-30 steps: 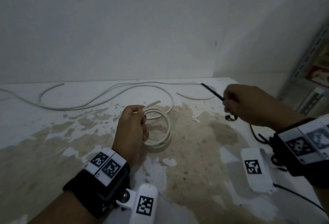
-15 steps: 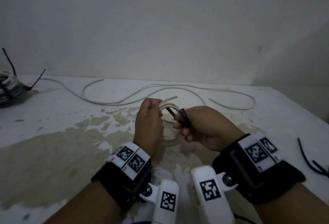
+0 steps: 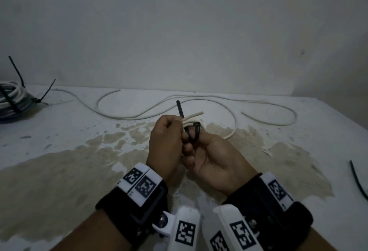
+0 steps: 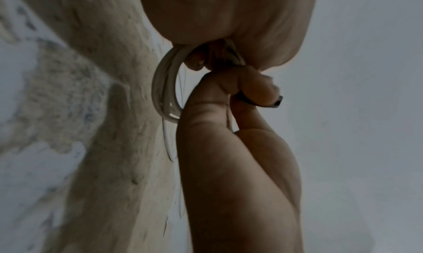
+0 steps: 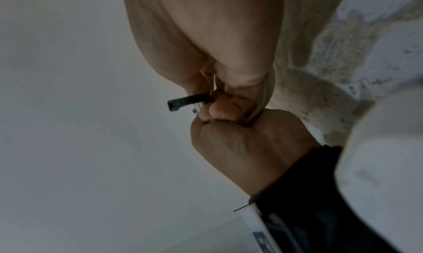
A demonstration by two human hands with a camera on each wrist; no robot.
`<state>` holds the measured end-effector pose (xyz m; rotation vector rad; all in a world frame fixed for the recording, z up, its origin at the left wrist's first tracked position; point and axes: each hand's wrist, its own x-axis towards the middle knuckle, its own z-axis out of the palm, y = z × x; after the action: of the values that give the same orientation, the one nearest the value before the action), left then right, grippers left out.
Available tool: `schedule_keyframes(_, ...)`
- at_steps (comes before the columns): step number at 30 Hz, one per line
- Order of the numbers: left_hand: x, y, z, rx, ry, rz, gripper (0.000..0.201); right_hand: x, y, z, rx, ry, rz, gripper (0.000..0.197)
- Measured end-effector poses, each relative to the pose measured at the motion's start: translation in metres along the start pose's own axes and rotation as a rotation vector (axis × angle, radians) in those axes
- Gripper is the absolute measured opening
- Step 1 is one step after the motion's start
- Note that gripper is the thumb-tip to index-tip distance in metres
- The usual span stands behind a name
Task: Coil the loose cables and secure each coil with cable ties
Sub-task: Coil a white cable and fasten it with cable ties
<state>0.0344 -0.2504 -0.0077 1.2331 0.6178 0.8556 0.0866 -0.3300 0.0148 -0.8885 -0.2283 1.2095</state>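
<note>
Tie going around the small coil

The left hand (image 3: 166, 143) grips the white coil (image 4: 165, 92) above the bench (image 3: 59, 131) so its turns stay together. The right hand (image 3: 215, 159) pinches the black tie (image 3: 192, 133), looped around those turns, probably to thread its tail. A tied bundle (image 3: 12, 99) lies far left. No containers are visible.

Blk wristbands (image 3: 139, 209), white tag blocks (image 3: 142, 184)
</note>
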Motion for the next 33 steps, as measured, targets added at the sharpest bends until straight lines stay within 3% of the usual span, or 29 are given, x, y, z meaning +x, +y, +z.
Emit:
schedule_keyframes(2,0.001,0.0,-0.001,-0.004,-0.009,-0.02,0.008,-0.001,0.0,-0.001,0.039,-0.008,-0.002,0.033)
schedule_keyframes(5,0.006,-0.001,-0.004,-0.041,-0.067,-0.032,0.03,-0.003,-0.004,-0.003,0.024,-0.004,-0.012,0.029)
schedule_keyframes(8,0.005,0.002,-0.006,-0.076,-0.113,-0.046,0.024,-0.005,-0.006,-0.004,-0.028,0.004,-0.047,0.027)
schedule_keyframes(15,0.005,0.004,-0.009,-0.111,0.044,-0.011,0.013,-0.009,-0.003,-0.003,-0.213,0.0,-0.143,0.022)
schedule_keyframes(23,0.009,0.001,-0.013,0.076,0.114,0.1,0.02,-0.014,-0.008,-0.016,-0.811,0.121,-0.396,0.011)
schedule_keyframes(29,0.004,0.002,-0.011,0.3,0.031,0.25,0.025,-0.018,-0.015,-0.019,-0.949,0.118,-0.562,0.013)
schedule_keyframes(33,0.007,0.006,-0.014,0.415,0.034,0.314,0.025,-0.016,-0.013,-0.018,-0.886,0.076,-0.645,0.018)
